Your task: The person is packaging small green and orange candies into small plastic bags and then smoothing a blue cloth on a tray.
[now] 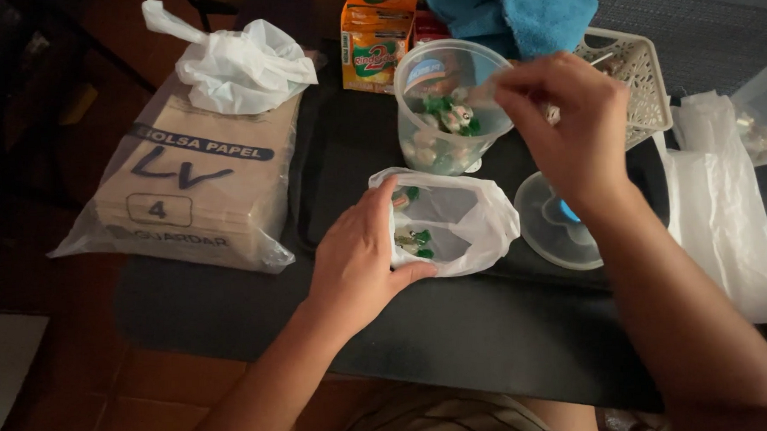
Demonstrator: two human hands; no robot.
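My left hand (359,259) grips the near rim of a small white plastic bag (477,221), keeping its mouth spread. A few green-wrapped candies (414,240) lie inside it. My right hand (567,124) hovers over a clear plastic tub (439,111) with fingers pinched; what they pinch is blurred. The tub stands just behind the bag and holds several wrapped candies (448,118). Its clear round lid (554,222) lies upside down to the right of the bag.
A dark tray (339,149) carries the tub and bag. At left, a bagged stack of brown paper bags (187,188) has a crumpled white bag (238,68) on top. Orange cartons (377,37), blue cloth (521,15), white basket (642,87) and white plastic bags (724,221) surround.
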